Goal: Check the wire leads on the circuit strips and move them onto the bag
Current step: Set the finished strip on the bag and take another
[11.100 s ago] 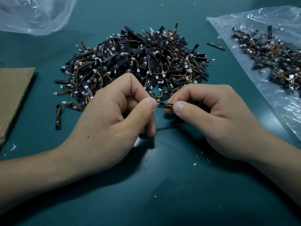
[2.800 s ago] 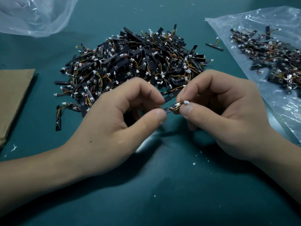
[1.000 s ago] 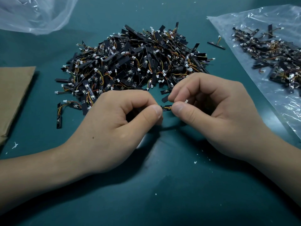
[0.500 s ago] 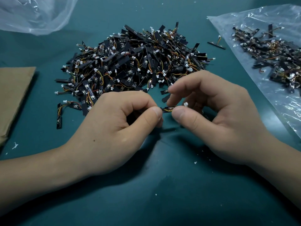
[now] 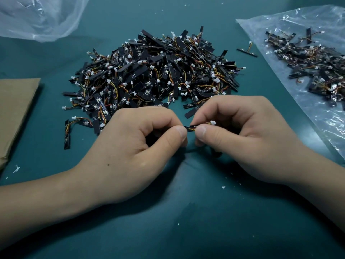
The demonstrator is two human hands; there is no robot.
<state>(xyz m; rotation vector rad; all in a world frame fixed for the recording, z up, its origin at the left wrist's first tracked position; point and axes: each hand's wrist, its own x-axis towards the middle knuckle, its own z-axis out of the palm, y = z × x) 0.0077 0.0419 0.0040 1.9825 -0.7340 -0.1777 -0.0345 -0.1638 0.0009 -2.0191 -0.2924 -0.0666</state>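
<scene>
So we've got the teal table (image 5: pixel 168 230) with the big pile of circuit strips (image 5: pixel 155 71) heaped in the middle. The clear bag (image 5: pixel 317 116) is spread flat off to the right, and a smaller batch of strips (image 5: pixel 308 60) is already lying on it. Both hands are busy just in front of the pile. Our left hand (image 5: pixel 130 156) pinches one end of a single strip (image 5: pixel 190 127) between thumb and forefinger, and our right hand (image 5: pixel 248 143) pinches the other end where the wires come off, so neither is free. The strip looks held up off the table, long axis running roughly left to right between the two thumbs, with its little white connector (image 5: pixel 212 122) poking up by the right forefinger. What matters next is that the bag lies to the right of the strip and a bit further back. That makes the right hand clearly the nearer one, and we'd guess it does the carry once the left lets go.
</scene>
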